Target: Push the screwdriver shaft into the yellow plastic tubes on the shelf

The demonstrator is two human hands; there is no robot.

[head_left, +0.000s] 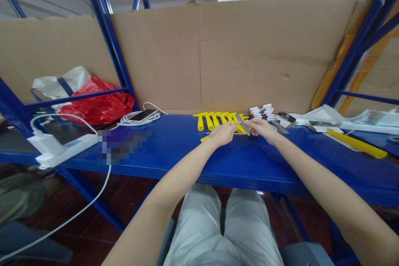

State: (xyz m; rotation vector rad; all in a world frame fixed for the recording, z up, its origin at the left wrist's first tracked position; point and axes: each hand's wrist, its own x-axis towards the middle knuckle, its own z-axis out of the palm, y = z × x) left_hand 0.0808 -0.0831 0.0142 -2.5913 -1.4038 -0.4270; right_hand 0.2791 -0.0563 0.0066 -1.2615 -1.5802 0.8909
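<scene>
In the head view my left hand (222, 134) is closed, its fingertips against a flat grey metal blade (242, 123). From the other side my right hand (262, 129) pinches the blade's right edge. Beneath and around the blade some yellow plastic shows, partly hidden by my fingers. Several yellow T-shaped plastic handles (214, 121) lie in a row just behind my left hand. A yellow tip (204, 138) sticks out left of that hand, and a thin metal strip (215, 133) runs beneath it.
Behind my right hand is a stack of small white-and-black packets (262, 112), with loose metal blades (280, 127) alongside. A long yellow piece (358, 144) lies at right. Leftward are a coiled white cable (134, 121), phone (144, 114), red bag (99, 102) and power strip (70, 149). Cardboard (237, 58) walls the back.
</scene>
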